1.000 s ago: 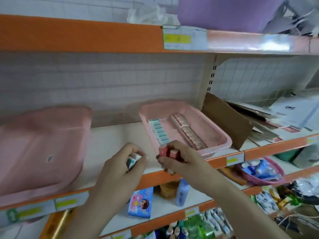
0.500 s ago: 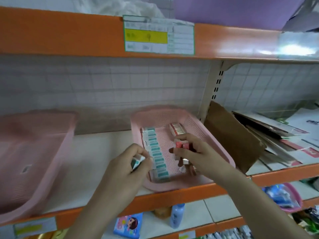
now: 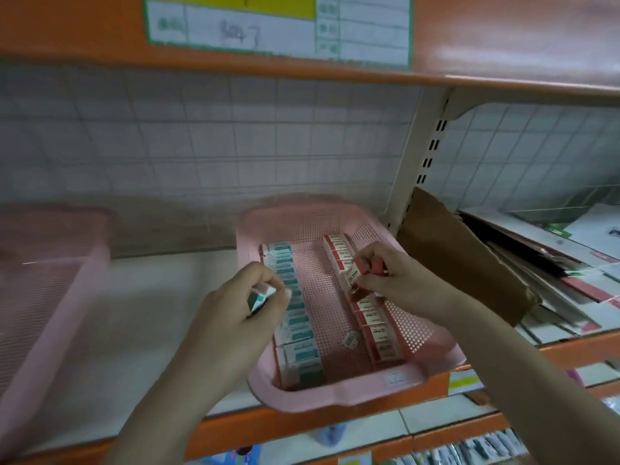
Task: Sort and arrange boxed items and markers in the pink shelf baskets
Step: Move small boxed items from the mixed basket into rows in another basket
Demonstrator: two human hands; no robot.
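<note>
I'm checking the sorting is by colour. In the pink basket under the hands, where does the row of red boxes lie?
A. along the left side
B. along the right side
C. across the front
B: the red boxes line the right side of the pink basket; the teal boxes line its left.

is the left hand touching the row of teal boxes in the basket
Cannot tell: in the head view the left hand, gripping a teal box, overlaps the teal row, hiding any gap.
</note>
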